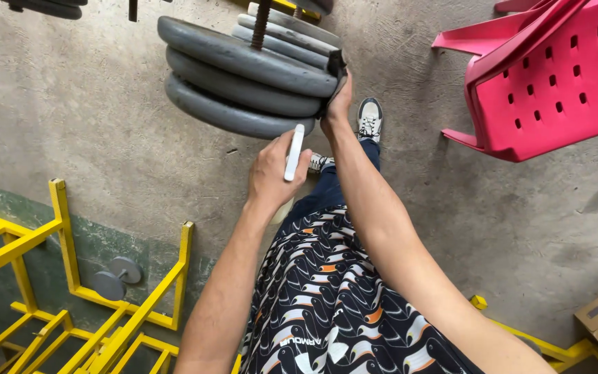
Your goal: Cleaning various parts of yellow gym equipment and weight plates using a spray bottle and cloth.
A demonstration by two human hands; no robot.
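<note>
Our left hand [271, 173] grips a white stick [294, 152]; our right hand [338, 104] presses a dark cloth [336, 73] against stacked grey weight plates [243, 76].

**Worn by the person**

Bare forearms, no sleeves reaching the left hand [271, 173] or right hand [337, 107]. Black shirt [333, 298] printed all over with white, orange-beaked birds. Dark blue trousers [327, 190]. White lace-up sneakers [369, 118] with dark trim.
</note>
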